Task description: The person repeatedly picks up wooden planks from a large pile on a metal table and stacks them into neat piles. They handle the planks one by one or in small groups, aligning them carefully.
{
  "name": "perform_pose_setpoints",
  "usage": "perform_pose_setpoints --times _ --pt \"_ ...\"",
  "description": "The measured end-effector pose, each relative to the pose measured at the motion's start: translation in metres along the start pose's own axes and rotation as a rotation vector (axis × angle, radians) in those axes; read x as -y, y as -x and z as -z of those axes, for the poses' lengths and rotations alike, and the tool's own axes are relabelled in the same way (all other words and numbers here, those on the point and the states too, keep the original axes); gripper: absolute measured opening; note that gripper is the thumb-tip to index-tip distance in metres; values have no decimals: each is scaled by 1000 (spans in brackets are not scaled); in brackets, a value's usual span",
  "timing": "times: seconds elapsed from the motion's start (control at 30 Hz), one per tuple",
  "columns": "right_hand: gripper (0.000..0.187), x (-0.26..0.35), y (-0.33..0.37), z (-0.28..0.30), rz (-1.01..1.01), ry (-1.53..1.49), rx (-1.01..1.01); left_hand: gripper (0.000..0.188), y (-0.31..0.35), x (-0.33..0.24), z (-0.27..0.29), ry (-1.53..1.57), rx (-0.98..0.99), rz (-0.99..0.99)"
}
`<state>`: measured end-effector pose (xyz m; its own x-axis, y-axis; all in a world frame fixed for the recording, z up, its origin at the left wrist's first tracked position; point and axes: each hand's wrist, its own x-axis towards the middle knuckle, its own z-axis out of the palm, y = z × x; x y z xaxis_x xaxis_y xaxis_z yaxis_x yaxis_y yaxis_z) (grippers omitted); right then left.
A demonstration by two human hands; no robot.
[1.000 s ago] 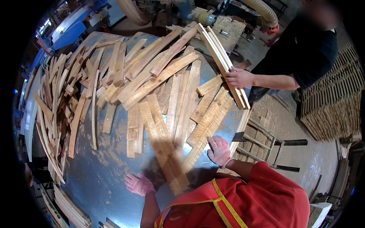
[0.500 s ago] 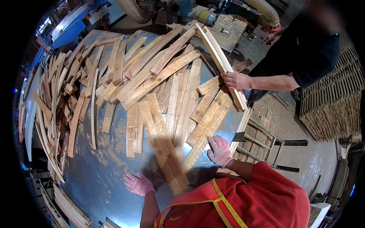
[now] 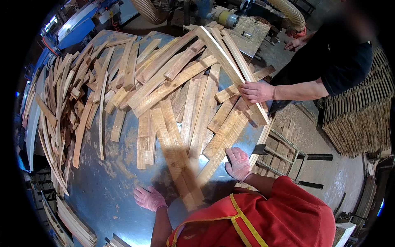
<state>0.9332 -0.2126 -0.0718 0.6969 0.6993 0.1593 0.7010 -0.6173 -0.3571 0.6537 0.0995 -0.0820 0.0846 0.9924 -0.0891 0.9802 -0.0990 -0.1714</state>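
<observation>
My left hand (image 3: 150, 199), in a thin pale pink glove, rests on the blue-grey metal table (image 3: 119, 208) with its fingers stretched out and nothing in them. My right hand (image 3: 238, 164), gloved alike, lies flat at the table's right side, beside the lower part of a wide rough board (image 3: 224, 144). Between my hands a pair of long boards (image 3: 175, 160) reaches toward my body, apart from both hands. Across the table to the right, a co-worker's bare hand (image 3: 258, 91) is on a long pale board (image 3: 222, 55), with another board slanting close behind it.
Loose boards (image 3: 197, 115) overlap across the middle. A heap of thin curved strips (image 3: 61, 119) fills the left side. A metal frame (image 3: 284, 152) stands right of the table, near a tall stack of slats (image 3: 358, 107). Machinery with ribbed hoses (image 3: 150, 11) is at the back.
The far ends of the co-worker's boards have spread apart, the nearer board's end swinging left. The co-worker's hand has shifted slightly down. My hands have stayed in place.
</observation>
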Motion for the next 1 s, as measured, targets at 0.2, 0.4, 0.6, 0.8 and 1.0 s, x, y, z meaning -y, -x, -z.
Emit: perform_pose_setpoints --times 0.2,0.4,0.6,0.8,1.0 --pt "66 0 1 -1 0 7 -21 65 -1 0 0 1 3 -10" --pt "66 1 1 -1 -12 13 -22 66 0 -1 4 19 11 -9" --pt "66 1 -1 1 -6 -2 -10 67 1 -3 9 10 35 -7" --pt "65 -1 0 -1 -3 10 -14 68 0 -2 6 3 43 6" --pt "66 0 1 -1 -19 32 4 67 -1 -2 2 7 6 -4"
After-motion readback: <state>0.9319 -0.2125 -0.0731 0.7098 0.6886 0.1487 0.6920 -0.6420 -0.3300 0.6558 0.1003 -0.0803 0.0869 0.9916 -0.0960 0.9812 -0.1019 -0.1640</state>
